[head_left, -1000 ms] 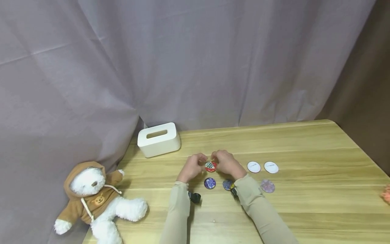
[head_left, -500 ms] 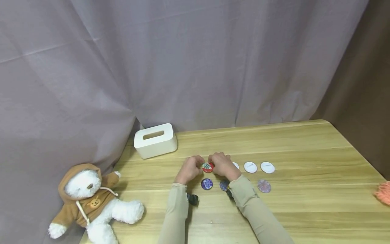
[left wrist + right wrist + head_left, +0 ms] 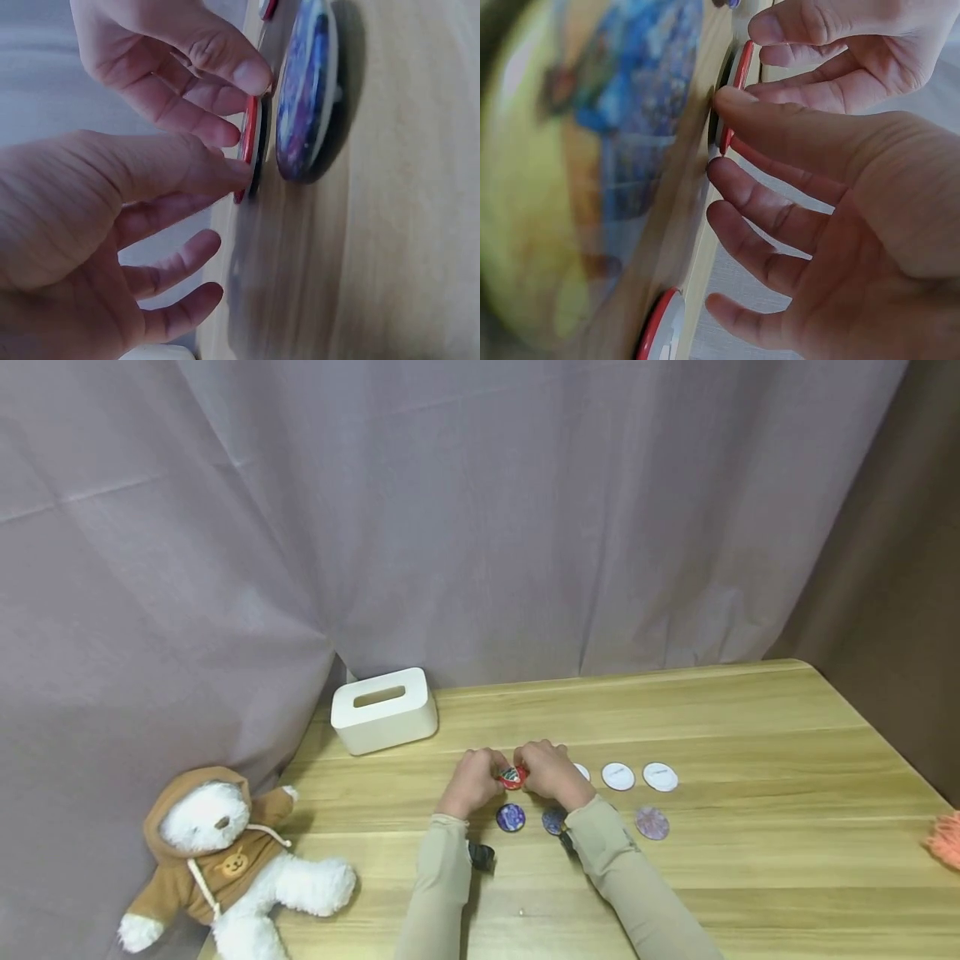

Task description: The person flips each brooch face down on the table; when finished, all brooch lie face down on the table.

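Both hands pinch a red round pin badge (image 3: 513,778) with a green tree picture, close over the table. My left hand (image 3: 474,781) has thumb and index finger at its left rim; the other fingers stay spread in the left wrist view. From the right, my right hand (image 3: 551,774) grips the opposite edge between thumb and fingers. A purple-blue swirl badge (image 3: 511,817) lies just in front of them. Beside it, a blue and yellow badge (image 3: 637,97) looms large in the right wrist view, partly under the right wrist in the head view.
Right of the hands lie white-backed badges (image 3: 618,776) in a row, one half hidden by the right hand. A pinkish badge (image 3: 652,822) sits in front of them. A white tissue box (image 3: 384,711), a plush bear (image 3: 225,852) and coral yarn (image 3: 947,839) stand farther out.
The tree picture on the red badge has turned between the fingers, from sideways to more upright. The left fingers have closed in on its rim. The head view has shifted slightly.
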A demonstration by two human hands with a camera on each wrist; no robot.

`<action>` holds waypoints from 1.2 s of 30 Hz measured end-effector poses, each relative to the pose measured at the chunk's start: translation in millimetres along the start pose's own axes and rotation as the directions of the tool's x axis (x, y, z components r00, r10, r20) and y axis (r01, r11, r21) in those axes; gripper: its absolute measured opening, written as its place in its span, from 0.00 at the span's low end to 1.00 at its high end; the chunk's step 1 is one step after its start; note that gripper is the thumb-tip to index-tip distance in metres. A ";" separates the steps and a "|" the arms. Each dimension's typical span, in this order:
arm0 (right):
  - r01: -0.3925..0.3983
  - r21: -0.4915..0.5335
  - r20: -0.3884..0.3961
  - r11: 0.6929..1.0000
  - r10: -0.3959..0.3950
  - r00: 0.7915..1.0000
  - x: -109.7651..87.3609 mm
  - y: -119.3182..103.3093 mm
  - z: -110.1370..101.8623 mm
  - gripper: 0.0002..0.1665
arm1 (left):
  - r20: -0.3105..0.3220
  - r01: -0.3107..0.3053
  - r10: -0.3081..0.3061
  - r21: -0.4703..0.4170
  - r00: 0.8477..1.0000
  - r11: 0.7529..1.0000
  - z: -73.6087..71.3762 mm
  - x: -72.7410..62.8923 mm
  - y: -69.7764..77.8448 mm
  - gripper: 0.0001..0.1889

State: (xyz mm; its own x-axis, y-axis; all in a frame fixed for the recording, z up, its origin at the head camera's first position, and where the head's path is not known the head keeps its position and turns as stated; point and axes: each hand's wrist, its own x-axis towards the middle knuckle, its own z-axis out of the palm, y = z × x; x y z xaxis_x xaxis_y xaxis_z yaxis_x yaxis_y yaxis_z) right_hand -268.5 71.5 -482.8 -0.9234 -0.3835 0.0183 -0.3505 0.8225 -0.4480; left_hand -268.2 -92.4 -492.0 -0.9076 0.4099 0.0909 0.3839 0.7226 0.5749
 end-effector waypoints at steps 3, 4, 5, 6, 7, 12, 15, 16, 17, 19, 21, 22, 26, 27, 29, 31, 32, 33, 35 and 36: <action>-0.002 0.019 0.005 1.000 0.002 1.000 0.5 0.6 0.7 0.13 | 0.013 -0.017 0.017 0.004 1.000 1.000 1.4 0.5 2.0 0.17; -0.003 0.024 0.006 1.000 0.003 1.000 0.7 1.0 1.0 0.13 | 0.020 -0.020 0.020 0.003 1.000 1.000 1.8 0.5 2.7 0.18; -0.004 0.028 0.008 1.000 0.004 1.000 0.9 1.3 1.4 0.14 | 0.023 -0.020 0.020 0.004 1.000 1.000 2.2 0.4 3.3 0.19; -0.005 0.028 0.008 1.000 0.005 1.000 1.0 1.7 1.9 0.14 | 0.022 -0.024 0.024 0.010 0.999 1.000 2.5 0.7 3.3 0.19; -0.006 0.027 0.006 1.000 0.006 1.000 1.0 2.1 2.3 0.14 | 0.022 -0.020 0.020 0.015 1.000 1.000 2.8 0.6 3.3 0.20; -0.009 0.021 0.000 1.000 0.009 1.000 0.3 3.4 4.4 0.15 | 0.017 0.020 -0.020 0.031 1.000 0.999 3.0 -1.5 1.2 0.19; -0.009 0.016 0.002 1.000 0.009 1.000 0.5 3.7 5.5 0.15 | 0.017 0.033 -0.034 0.030 0.999 0.999 2.5 -2.0 0.1 0.18; -0.010 0.013 0.004 1.000 0.010 1.000 0.6 3.7 5.4 0.14 | 0.017 0.036 -0.036 0.030 0.999 0.999 2.3 -1.7 -0.2 0.17; -0.012 0.012 0.009 1.000 0.012 1.000 0.8 3.8 5.2 0.14 | 0.018 0.040 -0.041 0.032 0.999 0.999 1.9 -1.5 -0.5 0.17; -0.009 0.016 0.013 1.000 0.009 1.000 0.6 3.9 3.8 0.13 | 0.018 0.033 -0.033 0.040 0.999 0.999 0.8 -0.8 -1.6 0.15; -0.003 0.029 0.016 1.000 0.003 1.000 -0.2 3.8 1.5 0.12 | 0.013 0.014 -0.015 0.050 1.000 0.999 -0.6 -0.1 -3.0 0.13; 0.005 0.041 0.016 0.999 -0.006 1.000 -1.1 3.7 0.0 0.12 | 0.011 0.003 -0.003 0.053 1.000 0.999 -1.4 -0.1 -3.7 0.13; 0.035 0.077 0.020 0.996 -0.036 0.999 -3.3 5.7 -4.1 0.08 | -0.008 -0.039 0.039 0.052 0.999 0.998 -4.2 -1.0 -6.2 0.10; 0.042 0.088 0.020 0.995 -0.044 0.999 -3.8 6.7 -4.9 0.08 | -0.011 -0.039 0.040 0.046 0.999 0.998 -4.6 -1.5 -6.6 0.10; 0.064 0.097 0.013 0.993 -0.065 0.998 -4.2 9.4 -5.8 0.06 | -0.013 -0.034 0.034 0.035 0.999 0.999 -5.0 -2.3 -7.3 0.09; 0.079 0.114 0.003 0.990 -0.080 0.997 -4.5 12.3 -7.0 0.05 | -0.014 -0.032 0.032 0.021 0.999 0.999 -5.0 -2.8 -7.6 0.09; 0.083 0.122 -0.003 0.989 -0.084 0.996 -4.6 13.5 -7.7 0.04 | -0.016 -0.031 0.031 0.015 0.999 0.999 -5.0 -3.1 -7.7 0.09; 0.087 0.130 -0.010 0.988 -0.087 0.996 -4.5 14.6 -8.4 0.04 | -0.018 -0.027 0.027 0.010 0.999 1.000 -5.0 -3.4 -7.6 0.09; 0.098 0.143 -0.020 0.985 -0.096 0.995 -4.0 16.4 -9.7 0.03 | -0.033 -0.036 0.036 0.006 0.999 0.999 -4.9 -3.7 -7.9 0.09; 0.101 0.149 -0.023 0.984 -0.099 0.995 -3.6 17.0 -10.3 0.02 | -0.045 -0.043 0.043 0.007 0.998 0.999 -4.9 -3.7 -8.1 0.09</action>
State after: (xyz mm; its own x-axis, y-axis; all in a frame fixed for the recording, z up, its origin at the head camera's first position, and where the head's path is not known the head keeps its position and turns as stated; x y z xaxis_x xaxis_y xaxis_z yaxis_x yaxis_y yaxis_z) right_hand -272.7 91.2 -481.3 -0.8877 -0.4529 0.0833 -0.4147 0.7076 -0.5721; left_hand -268.8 -102.5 -493.0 -0.8969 0.4152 0.1525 0.4238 0.7079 0.5651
